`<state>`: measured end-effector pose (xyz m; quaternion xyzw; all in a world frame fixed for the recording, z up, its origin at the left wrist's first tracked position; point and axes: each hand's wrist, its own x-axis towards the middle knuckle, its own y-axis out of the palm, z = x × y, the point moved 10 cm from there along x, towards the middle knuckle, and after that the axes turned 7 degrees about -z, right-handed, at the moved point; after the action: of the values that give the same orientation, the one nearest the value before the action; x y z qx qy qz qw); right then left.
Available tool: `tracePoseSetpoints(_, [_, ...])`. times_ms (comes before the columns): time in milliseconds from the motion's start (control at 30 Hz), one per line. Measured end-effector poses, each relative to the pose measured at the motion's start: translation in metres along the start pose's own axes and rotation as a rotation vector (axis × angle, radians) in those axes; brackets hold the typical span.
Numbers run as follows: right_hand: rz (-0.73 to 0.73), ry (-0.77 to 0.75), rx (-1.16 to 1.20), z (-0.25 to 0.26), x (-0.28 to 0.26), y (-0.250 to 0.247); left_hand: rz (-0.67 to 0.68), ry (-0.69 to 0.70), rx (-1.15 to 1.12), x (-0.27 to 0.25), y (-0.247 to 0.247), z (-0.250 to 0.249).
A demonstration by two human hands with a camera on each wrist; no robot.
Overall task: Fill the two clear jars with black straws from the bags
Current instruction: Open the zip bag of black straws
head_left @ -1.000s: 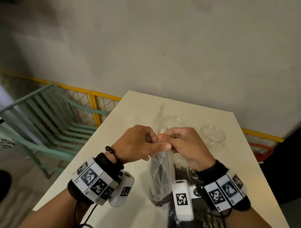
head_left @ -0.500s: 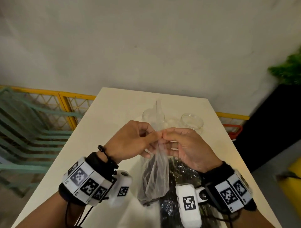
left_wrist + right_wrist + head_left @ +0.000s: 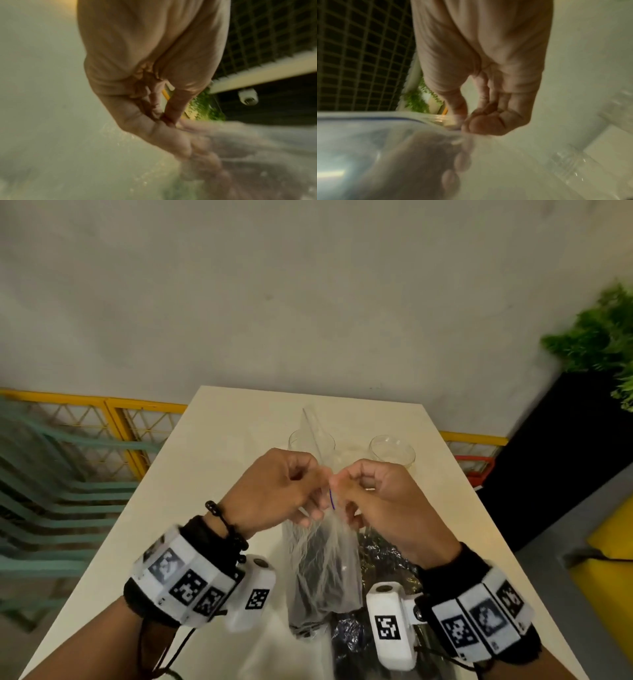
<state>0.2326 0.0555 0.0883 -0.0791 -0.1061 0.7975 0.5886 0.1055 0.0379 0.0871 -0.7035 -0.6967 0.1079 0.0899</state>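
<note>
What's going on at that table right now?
A person holds a clear bag of black straws upright over the table. The left hand and right hand each pinch its top edge, apparently working it open. Both jars stand beyond the hands, and no straws show in them. More dark bagged straws lie on the table near the right wrist.

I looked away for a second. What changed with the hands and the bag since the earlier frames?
The left hand and right hand, pinched together before, have drawn slightly apart, parting the top of the clear bag. Both still pinch it. The two jars remain empty on the table.
</note>
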Motion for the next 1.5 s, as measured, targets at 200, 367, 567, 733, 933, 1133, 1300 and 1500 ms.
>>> tracePoseSetpoints(200, [0.191, 0.063, 0.366, 0.011, -0.004, 0.029, -0.031, 0.057, -0.198, -0.005, 0.0, -0.002])
tracePoseSetpoints(367, [0.103, 0.197, 0.75, -0.005, 0.002, 0.034, -0.093, -0.079, -0.586, -0.011, -0.001, 0.011])
tracePoseSetpoints(567, [0.079, -0.014, 0.122, 0.008, 0.004, 0.024, -0.126, -0.063, -0.097, -0.015, -0.012, 0.013])
tracePoseSetpoints(733, [-0.112, -0.274, -0.33, 0.027, 0.008, -0.017, -0.259, 0.2, 0.543, -0.025, -0.047, -0.016])
tracePoseSetpoints(933, [0.122, -0.184, -0.713, 0.017, 0.017, 0.007, -0.162, 0.145, 0.659, -0.006, -0.042, -0.018])
tracePoseSetpoints(1133, [0.156, -0.403, -0.871, 0.044, 0.032, 0.04, -0.109, 0.087, 0.758, 0.001, -0.027, -0.015])
tracePoseSetpoints(1300, [-0.008, -0.305, -0.914, 0.03, 0.05, -0.004, -0.232, 0.031, 0.946, 0.004, -0.059, -0.014])
tracePoseSetpoints(1500, [-0.098, -0.051, -1.092, 0.003, 0.055, -0.052, -0.238, -0.021, 0.87, 0.002, -0.088, -0.007])
